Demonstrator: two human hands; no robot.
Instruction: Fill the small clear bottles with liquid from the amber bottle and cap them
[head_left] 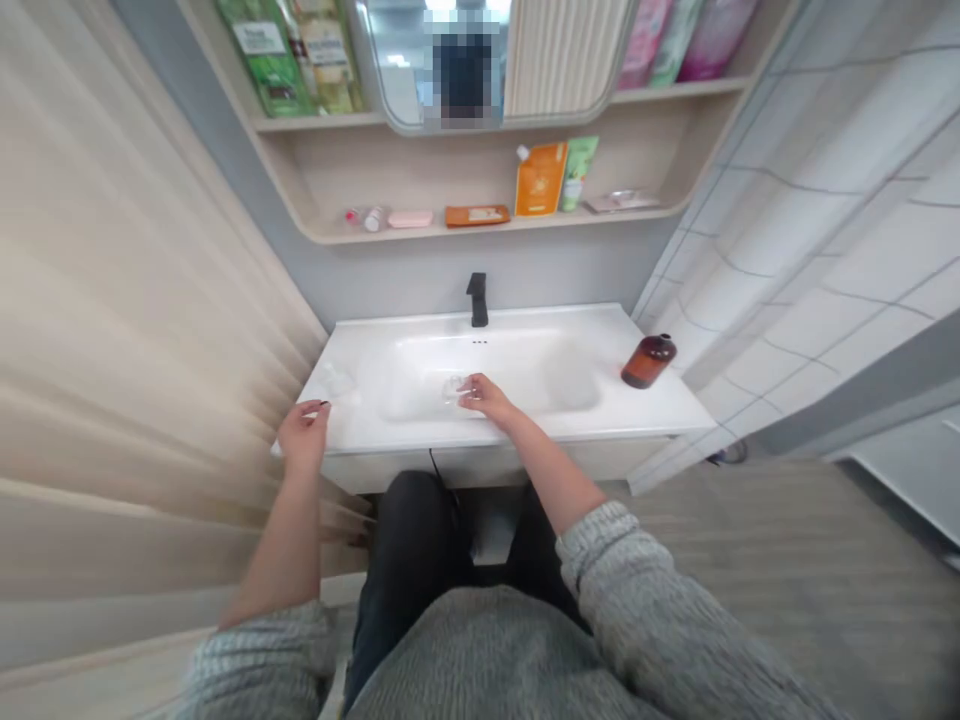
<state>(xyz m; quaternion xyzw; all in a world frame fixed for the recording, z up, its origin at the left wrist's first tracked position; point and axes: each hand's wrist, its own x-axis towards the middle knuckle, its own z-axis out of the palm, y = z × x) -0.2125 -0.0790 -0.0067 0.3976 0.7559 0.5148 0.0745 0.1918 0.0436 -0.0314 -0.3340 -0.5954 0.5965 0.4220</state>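
Your right hand [486,397] is over the near middle part of the white, rectangular wash basin [499,362], thumb and fingers closed on a small, clear, rounded vessel [452,390]. That vessel lies just left of your fingertips, within the basin's outline; its long axis and whether it touches the basin floor are hard to tell. Your left hand [301,432] is at the left front edge of the glossy white surface [364,422], fingertips pressed together on a small dark piece [325,404], too small to identify. The clear vessel lies to the right of that piece, with the left rim of the basin between them, so your two hands are well apart. Just beyond your left fingertips, a crumpled-looking, see-through object [339,382] rests on the surface, its outline faint.

As for containers, the clear vessel shows no coloured contents, and you cannot tell whether anything is in it. The amber, see-through bottle with a short neck [649,361] stands at the right end of the surface, leaning in this wide view, its long axis running from base up to the right. Your right hand is the nearer one to it. Its lower part glows redder, but whether that is liquid is unclear. On the pale wooden shelf [420,233], an orange spouted pouch [541,180] stands beside a light green squeeze tube [578,174].
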